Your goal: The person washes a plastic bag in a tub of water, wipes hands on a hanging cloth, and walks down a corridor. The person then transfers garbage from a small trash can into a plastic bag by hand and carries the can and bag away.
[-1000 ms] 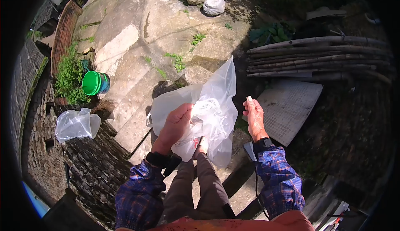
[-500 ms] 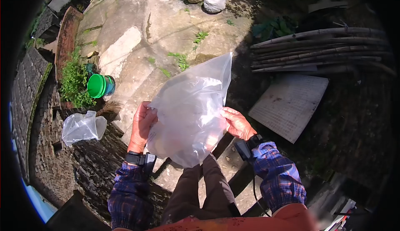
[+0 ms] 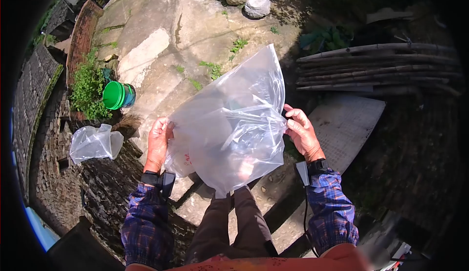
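Note:
A large clear plastic bag [image 3: 229,119] is stretched out in front of me between both hands. My left hand [image 3: 159,138] pinches its left edge, the fingers closed on the film. On the opposite side, my right hand [image 3: 303,130] grips a gathered bit of the bag between thumb and fingers. One corner of the bag points up and away, and its lower end hangs over my trousers [image 3: 229,227]. Small red marks show on the film near my left hand. Whether anything is inside the bag I cannot tell.
Another clear plastic bag [image 3: 96,142] lies at the left on a dark, rough ledge [image 3: 110,188]. Beyond it stands a green bucket [image 3: 114,95] beside a leafy plant [image 3: 87,92]. Bamboo poles [image 3: 376,63] and a pale board [image 3: 349,124] lie at the right. A white sack [image 3: 257,4] sits far ahead.
My hands have moved apart, the right one farther right, and the bag is spread wider. Its upper corner has risen, and the red marks have come into view.

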Available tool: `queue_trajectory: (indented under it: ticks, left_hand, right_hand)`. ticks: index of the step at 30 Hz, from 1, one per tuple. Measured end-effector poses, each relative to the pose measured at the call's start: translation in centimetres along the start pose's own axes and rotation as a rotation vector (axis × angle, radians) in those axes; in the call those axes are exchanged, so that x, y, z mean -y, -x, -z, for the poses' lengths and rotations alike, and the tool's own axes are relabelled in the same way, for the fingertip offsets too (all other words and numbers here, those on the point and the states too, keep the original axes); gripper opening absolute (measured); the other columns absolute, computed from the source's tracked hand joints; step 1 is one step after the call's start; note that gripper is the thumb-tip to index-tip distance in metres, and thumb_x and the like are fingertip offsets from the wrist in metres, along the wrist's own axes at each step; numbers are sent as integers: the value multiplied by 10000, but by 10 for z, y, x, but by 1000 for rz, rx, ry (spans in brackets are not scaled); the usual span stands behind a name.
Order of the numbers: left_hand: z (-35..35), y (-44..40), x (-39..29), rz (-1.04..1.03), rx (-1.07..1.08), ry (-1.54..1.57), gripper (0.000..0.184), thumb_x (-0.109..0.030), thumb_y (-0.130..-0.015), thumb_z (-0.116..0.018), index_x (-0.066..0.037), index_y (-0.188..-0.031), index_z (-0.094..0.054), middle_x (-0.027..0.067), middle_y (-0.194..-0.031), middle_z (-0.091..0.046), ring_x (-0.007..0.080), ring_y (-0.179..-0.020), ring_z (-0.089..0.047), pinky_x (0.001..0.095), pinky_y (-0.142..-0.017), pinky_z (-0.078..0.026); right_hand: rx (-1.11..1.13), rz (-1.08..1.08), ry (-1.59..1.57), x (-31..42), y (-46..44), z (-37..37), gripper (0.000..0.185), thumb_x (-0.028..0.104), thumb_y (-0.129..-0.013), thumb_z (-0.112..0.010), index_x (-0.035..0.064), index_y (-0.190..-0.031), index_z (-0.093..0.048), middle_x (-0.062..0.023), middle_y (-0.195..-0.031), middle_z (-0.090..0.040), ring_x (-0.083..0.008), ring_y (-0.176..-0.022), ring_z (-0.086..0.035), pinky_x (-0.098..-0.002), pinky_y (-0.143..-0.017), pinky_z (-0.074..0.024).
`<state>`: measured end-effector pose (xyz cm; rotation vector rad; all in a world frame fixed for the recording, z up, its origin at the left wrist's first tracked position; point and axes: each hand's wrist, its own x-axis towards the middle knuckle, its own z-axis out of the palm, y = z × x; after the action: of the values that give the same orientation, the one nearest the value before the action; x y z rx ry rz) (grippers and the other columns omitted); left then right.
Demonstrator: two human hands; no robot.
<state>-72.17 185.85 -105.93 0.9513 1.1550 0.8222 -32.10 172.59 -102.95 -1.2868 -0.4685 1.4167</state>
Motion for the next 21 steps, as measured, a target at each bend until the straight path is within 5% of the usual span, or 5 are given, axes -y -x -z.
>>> queue_trajectory:
  ticks: [3, 8, 11, 17, 21]
  left_hand:
    - [-4, 1, 0, -6, 8, -56, 35, -123, -944, -596, -96, -963, -583, -69, -770, -530, 26, -631, -431, 181, -585, -360]
    - [-2, 2, -10, 68, 53, -222, 95, -173, -956, -588, -80, -941, -598, -76, -765, -533, 26, -647, -431, 182, -590, -358]
    - [1, 0, -15, -38, 11, -171, 90, -164, -959, -582, -79, -951, -610, -66, -803, -582, 25, -679, -451, 186, -613, -375]
    - [-22, -4, -17, -58, 78, -145, 84, -116, -934, -612, -54, -886, -584, -34, -783, -586, 39, -723, -486, 199, -666, -406]
    - [-16, -7, -19, -103, -5, -65, 248, -221, -979, -543, -56, -794, -533, -4, -729, -553, 51, -684, -451, 204, -635, -369]
  right_hand:
    - [89, -133, -299, -5, 1, -11, 546, 202, -925, -645, 119, -1391, -373, -73, -1335, -529, -168, -1103, -567, -320, -883, -492]
    - [20, -124, -250, -40, -5, 16, 195, 137, -928, -635, 38, -1095, -637, -10, -978, -666, -124, -903, -617, -275, -824, -489]
    - [-155, -30, -204, -10, 5, 33, 85, 160, -937, -623, 87, -978, -613, 25, -806, -600, -100, -672, -554, -261, -586, -471]
    - [-315, 164, 118, 11, 28, 83, 105, 196, -960, -602, 92, -951, -619, 70, -882, -607, -29, -795, -525, -216, -746, -435]
    - [-830, 370, 235, 33, 48, 145, 185, 200, -943, -616, 50, -1045, -576, 5, -925, -603, -79, -856, -541, -241, -777, -443]
